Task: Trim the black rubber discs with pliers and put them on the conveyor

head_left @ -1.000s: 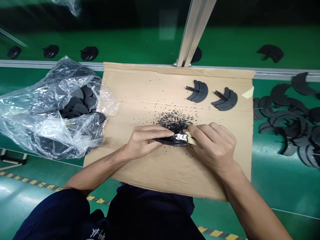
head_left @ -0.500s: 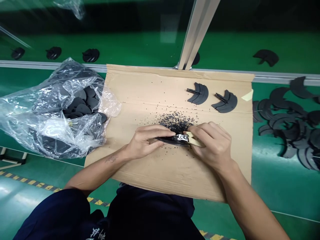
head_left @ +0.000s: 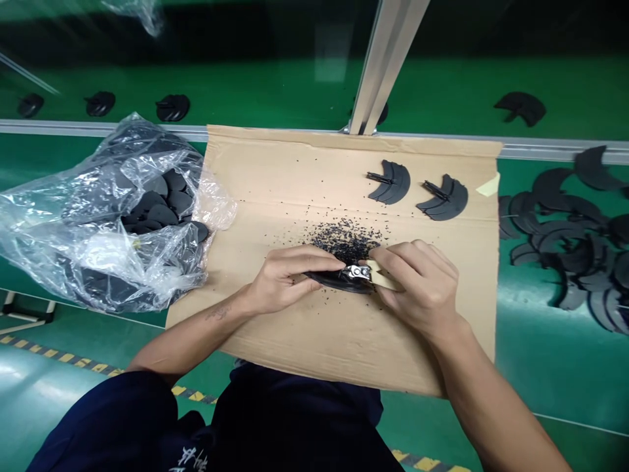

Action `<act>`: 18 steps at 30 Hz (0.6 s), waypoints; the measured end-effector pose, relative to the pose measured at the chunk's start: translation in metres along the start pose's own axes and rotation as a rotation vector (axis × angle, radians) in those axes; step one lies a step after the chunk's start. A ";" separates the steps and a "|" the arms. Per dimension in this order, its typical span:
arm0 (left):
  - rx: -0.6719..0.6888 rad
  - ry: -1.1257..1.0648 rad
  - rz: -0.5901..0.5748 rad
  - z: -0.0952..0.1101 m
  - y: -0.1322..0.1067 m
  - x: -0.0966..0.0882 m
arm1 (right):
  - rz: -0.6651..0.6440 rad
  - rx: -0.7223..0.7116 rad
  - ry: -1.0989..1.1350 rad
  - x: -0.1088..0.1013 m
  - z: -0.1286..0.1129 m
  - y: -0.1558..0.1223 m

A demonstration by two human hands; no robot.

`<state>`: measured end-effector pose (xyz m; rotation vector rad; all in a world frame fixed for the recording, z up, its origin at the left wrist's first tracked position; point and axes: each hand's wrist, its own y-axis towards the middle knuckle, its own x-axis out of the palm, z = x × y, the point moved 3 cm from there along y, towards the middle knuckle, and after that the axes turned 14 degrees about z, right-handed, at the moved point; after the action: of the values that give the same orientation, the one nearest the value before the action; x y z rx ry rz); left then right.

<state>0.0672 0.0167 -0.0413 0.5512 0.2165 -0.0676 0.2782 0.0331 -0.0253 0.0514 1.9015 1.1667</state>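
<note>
Place: factory production floor, an assembly-line work station
Line: long green work belt edged by a silver aluminium rail, with a slanted aluminium post
Floor: glossy green floor marked with yellow-and-black hazard tape
Stock: matt black curved moulded parts in rows and heaps, more in a clear plastic bag

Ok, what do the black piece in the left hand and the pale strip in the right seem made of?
The black piece looks like matte rubber or moulded plastic: dull surface, black crumbs beside it. The pale strip, matte, could be card or fine abrasive; too small to tell.
</note>
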 end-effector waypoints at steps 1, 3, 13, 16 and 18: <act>-0.001 -0.003 -0.005 0.000 0.000 0.000 | 0.004 -0.009 -0.007 0.000 0.000 0.000; -0.009 -0.010 -0.016 0.000 0.000 0.000 | 0.017 -0.028 -0.028 0.000 0.000 0.000; -0.022 -0.061 -0.023 0.002 0.001 0.001 | 0.075 -0.123 -0.114 -0.005 -0.003 0.000; -0.018 -0.064 -0.025 0.003 0.002 0.001 | 0.051 -0.113 -0.112 -0.005 -0.004 -0.001; -0.021 -0.061 -0.035 0.002 0.002 0.001 | 0.020 -0.056 -0.055 -0.003 -0.004 -0.003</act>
<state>0.0686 0.0171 -0.0388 0.5240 0.1679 -0.1160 0.2783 0.0277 -0.0249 0.0714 1.8232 1.2194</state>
